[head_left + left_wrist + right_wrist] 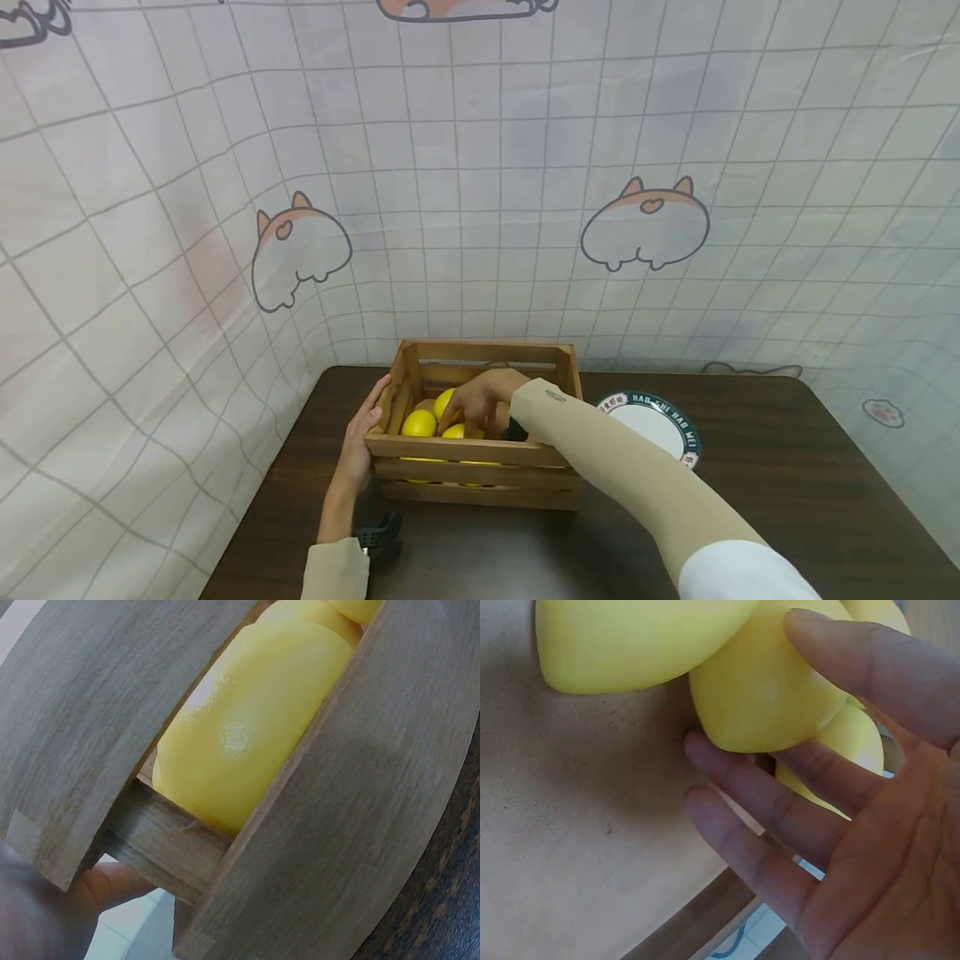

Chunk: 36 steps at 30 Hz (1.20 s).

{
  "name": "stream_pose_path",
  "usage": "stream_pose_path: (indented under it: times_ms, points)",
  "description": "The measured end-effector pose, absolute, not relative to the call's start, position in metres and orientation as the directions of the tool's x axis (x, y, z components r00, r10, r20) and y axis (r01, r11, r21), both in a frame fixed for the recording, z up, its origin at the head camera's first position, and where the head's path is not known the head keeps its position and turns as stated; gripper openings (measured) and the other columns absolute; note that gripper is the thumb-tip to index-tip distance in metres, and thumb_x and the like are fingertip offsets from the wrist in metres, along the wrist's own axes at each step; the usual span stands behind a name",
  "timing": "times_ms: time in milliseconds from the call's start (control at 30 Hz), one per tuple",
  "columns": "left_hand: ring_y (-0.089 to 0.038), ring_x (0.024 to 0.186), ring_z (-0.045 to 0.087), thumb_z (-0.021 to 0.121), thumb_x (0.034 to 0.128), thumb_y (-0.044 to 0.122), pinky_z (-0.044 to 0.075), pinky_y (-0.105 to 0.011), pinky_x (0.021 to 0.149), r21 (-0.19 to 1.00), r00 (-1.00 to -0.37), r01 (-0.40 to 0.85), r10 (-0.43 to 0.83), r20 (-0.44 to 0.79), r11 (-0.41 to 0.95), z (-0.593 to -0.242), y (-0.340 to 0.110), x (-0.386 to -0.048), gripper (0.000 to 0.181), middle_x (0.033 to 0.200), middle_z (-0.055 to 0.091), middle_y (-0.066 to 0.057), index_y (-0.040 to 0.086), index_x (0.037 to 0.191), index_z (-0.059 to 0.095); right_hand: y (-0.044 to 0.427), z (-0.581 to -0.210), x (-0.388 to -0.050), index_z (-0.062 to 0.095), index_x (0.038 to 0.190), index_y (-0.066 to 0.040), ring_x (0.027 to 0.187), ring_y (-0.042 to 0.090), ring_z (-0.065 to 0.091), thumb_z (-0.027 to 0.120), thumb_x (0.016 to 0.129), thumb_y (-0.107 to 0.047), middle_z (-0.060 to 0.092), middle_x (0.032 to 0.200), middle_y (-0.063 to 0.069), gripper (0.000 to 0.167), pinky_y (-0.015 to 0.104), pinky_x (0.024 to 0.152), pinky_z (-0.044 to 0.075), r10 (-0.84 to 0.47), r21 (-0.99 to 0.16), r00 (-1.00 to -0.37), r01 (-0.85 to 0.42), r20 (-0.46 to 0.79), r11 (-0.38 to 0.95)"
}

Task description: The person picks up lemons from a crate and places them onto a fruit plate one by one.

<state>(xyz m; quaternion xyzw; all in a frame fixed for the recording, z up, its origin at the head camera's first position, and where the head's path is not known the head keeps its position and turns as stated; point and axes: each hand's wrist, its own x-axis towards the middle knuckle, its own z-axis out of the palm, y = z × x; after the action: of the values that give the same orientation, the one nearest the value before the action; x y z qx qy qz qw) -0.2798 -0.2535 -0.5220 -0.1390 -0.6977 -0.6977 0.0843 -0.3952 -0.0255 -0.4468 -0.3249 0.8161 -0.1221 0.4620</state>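
Note:
A slatted wooden crate (472,452) stands on the table, with several yellow lemons (418,423) gathered toward its left side. My left hand (360,437) rests against the crate's left end, fingers lying along the outside; in the left wrist view part of this hand (45,907) touches the slats near a corner. Inside the crate is my right hand (480,400). The right wrist view shows its thumb on one lemon (769,682) and fingers under and behind it, so the hand pinches that lemon. The ring and little fingers stretch over the crate's bare bottom (592,825).
A round plate (652,425) with a dark green lettered rim lies right of the crate, partly behind my right sleeve (622,467). The dark wooden table (787,467) meets a grid-patterned cloth (510,275) at the back and sides.

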Motion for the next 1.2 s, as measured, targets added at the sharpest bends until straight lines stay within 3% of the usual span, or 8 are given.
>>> stream_pose_path:
  times_ms: [233, 333, 700, 933, 1000, 1200]
  points:
    - [-0.037, 0.153, 0.024, 0.034, 0.1061, 0.028, 0.016, -0.066, 0.121, 0.946, -0.942, 0.323, 0.089, 0.324, -0.032, -0.522, -0.253, -0.279, 0.056, 0.166, 0.031, -0.015, 0.022, 0.162, 0.033, -0.027, -0.448, -0.394, 0.058, 0.146, -0.033, 0.139, 0.023, 0.047, 0.071, 0.094, -0.005, 0.035, 0.164, 0.006, 0.06, 0.038, 0.099, 0.056, -0.649, -0.509, -0.364, -0.413, -0.668, 0.756]
    - [-0.037, 0.153, 0.025, 0.035, 0.1058, 0.028, 0.017, -0.065, 0.121, 0.947, -0.943, 0.319, 0.09, 0.321, -0.038, -0.522, -0.253, -0.278, 0.056, 0.166, 0.033, -0.016, 0.022, 0.161, 0.033, -0.027, -0.448, -0.394, 0.059, 0.145, -0.033, 0.143, 0.026, 0.044, 0.071, 0.094, -0.005, 0.037, 0.163, 0.007, 0.059, 0.039, 0.098, 0.057, -0.652, -0.518, -0.361, -0.405, -0.667, 0.754]
    - [-0.031, 0.156, 0.02, 0.034, 0.1075, 0.028, 0.015, -0.064, 0.123, 0.949, -0.945, 0.314, 0.089, 0.314, -0.022, -0.519, -0.253, -0.278, 0.054, 0.17, 0.025, -0.006, 0.024, 0.161, 0.033, -0.025, -0.446, -0.397, 0.058, 0.145, -0.037, 0.133, 0.016, 0.05, 0.07, 0.094, -0.003, 0.044, 0.158, 0.0, 0.063, 0.031, 0.09, 0.058, -0.674, -0.488, -0.345, -0.489, -0.653, 0.723]
    - [-0.031, 0.156, 0.02, 0.034, 0.1074, 0.027, 0.014, -0.064, 0.123, 0.949, -0.946, 0.313, 0.086, 0.314, -0.027, -0.518, -0.253, -0.277, 0.054, 0.17, 0.025, -0.006, 0.023, 0.161, 0.033, -0.019, -0.441, -0.399, 0.056, 0.147, -0.034, 0.096, 0.016, 0.065, 0.068, 0.096, -0.008, 0.046, 0.157, 0.012, 0.058, 0.033, 0.081, 0.057, -0.713, -0.573, -0.327, -0.433, -0.62, 0.696]
    - [-0.031, 0.156, 0.02, 0.034, 0.1075, 0.028, 0.014, -0.064, 0.123, 0.95, -0.946, 0.31, 0.086, 0.311, -0.028, -0.518, -0.252, -0.277, 0.054, 0.17, 0.024, -0.007, 0.023, 0.162, 0.032, -0.017, -0.44, -0.4, 0.055, 0.148, -0.033, 0.092, 0.016, 0.066, 0.068, 0.096, -0.01, 0.045, 0.158, 0.015, 0.059, 0.034, 0.079, 0.055, -0.72, -0.599, -0.327, -0.403, -0.612, 0.692]
    - [-0.032, 0.156, 0.02, 0.033, 0.1074, 0.028, 0.014, -0.064, 0.123, 0.951, -0.947, 0.308, 0.088, 0.31, -0.029, -0.519, -0.252, -0.277, 0.054, 0.17, 0.024, -0.008, 0.023, 0.162, 0.032, -0.01, -0.436, -0.401, 0.049, 0.153, -0.027, 0.116, 0.017, 0.065, 0.069, 0.094, -0.015, 0.042, 0.158, 0.021, 0.064, 0.039, 0.093, 0.058, -0.751, -0.662, -0.337, -0.356, -0.568, 0.66]
